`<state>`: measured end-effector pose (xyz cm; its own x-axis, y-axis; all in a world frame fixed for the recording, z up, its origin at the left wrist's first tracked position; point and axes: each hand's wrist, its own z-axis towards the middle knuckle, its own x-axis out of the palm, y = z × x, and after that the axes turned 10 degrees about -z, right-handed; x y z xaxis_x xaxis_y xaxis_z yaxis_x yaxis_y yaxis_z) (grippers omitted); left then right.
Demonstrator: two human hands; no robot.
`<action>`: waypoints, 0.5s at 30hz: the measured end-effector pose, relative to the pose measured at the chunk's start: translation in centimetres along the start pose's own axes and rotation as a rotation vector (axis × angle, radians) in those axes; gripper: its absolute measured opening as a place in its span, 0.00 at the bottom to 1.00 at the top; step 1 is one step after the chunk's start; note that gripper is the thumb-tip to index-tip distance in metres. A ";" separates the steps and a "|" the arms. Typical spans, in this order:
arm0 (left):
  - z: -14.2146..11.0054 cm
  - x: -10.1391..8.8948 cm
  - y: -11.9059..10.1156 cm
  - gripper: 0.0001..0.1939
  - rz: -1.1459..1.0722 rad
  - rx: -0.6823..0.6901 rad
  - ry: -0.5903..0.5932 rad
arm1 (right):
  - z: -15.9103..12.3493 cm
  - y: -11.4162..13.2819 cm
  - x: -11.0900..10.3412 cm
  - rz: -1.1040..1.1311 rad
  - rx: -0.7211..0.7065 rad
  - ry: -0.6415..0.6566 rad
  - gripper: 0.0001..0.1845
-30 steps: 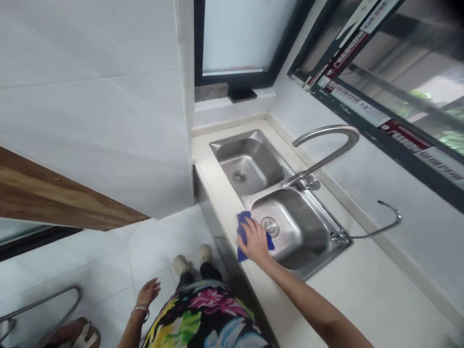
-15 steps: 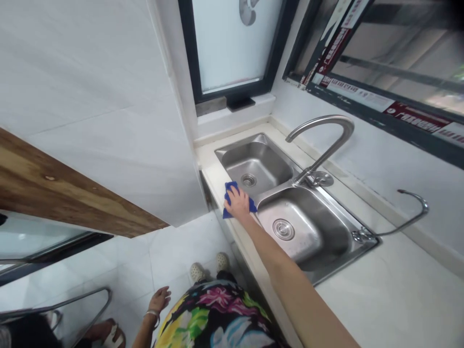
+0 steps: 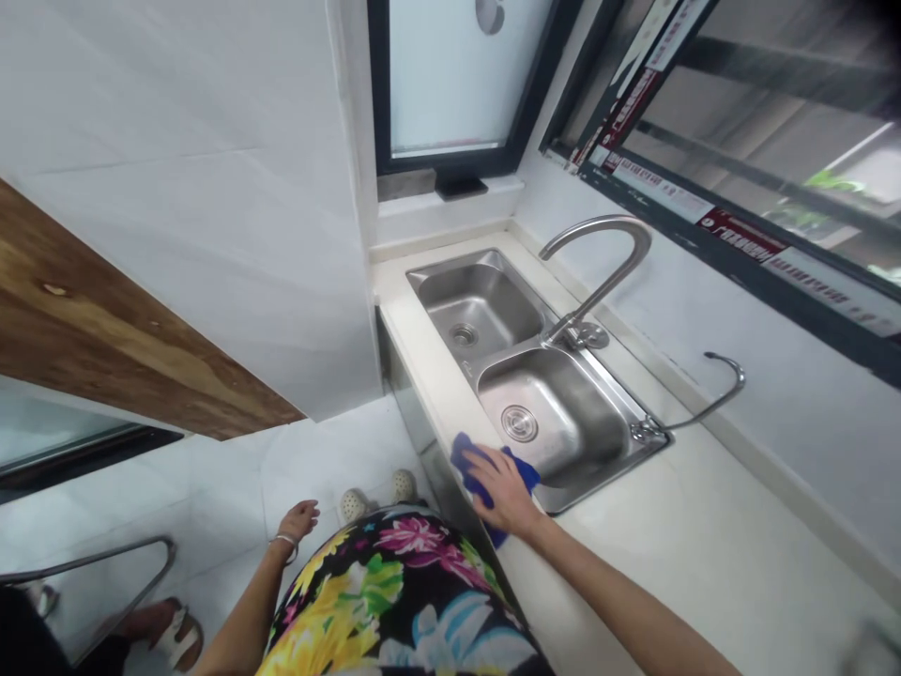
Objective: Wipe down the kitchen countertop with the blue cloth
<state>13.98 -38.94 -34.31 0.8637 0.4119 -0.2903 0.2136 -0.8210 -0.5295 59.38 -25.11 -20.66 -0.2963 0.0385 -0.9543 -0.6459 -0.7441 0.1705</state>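
Observation:
My right hand [image 3: 503, 488] presses a blue cloth [image 3: 525, 467] onto the front edge of the pale countertop [image 3: 433, 376], its fingers spread over the cloth. Part of the cloth hangs over the edge. Just beyond lies a steel double-bowl sink [image 3: 470, 361], both bowls showing their drains. Over it arches a tall faucet [image 3: 637, 249]. My left hand [image 3: 299, 519] hangs beside my body above the floor, fingers loosely bent and holding nothing; a bracelet circles its wrist.
A thin, curved second tap [image 3: 732, 385] stands at the sink's right corner. Windows [image 3: 767, 169] line the wall behind. A wood-edged white wall panel [image 3: 232, 235] rises at left. Lower left are a metal tube frame [image 3: 151, 554] and another person's sandalled foot [image 3: 179, 638].
My right hand has slid the blue cloth along the counter's front edge toward me, from beside the far bowl to beside the near bowl. My left hand still hangs free. The view has shifted.

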 end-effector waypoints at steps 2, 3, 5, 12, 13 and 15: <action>0.1 0.1 -0.2 0.14 0.022 0.008 0.008 | -4.1 0.6 -1.2 0.022 -0.029 0.020 0.26; 0.1 0.2 -0.3 0.15 0.032 0.009 0.010 | -6.1 1.0 -1.7 0.033 -0.035 0.033 0.27; 0.0 0.1 -0.3 0.15 0.047 0.007 0.013 | -9.8 1.9 -2.5 0.052 -0.034 0.048 0.28; -1.0 -0.1 0.8 0.12 0.106 -0.043 0.048 | -15.3 4.0 -2.8 0.048 0.065 0.015 0.22; -1.1 -0.1 1.0 0.13 0.119 -0.052 0.055 | -15.1 4.0 -2.7 0.053 0.075 0.009 0.21; -1.3 -0.1 1.4 0.16 0.142 -0.059 0.070 | -13.9 3.9 -2.4 0.066 0.083 -0.001 0.20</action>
<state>14.84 -40.66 -33.97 0.9164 0.2635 -0.3013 0.1121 -0.8915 -0.4389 67.42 -37.39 -21.09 -0.3408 -0.0076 -0.9401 -0.6809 -0.6875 0.2525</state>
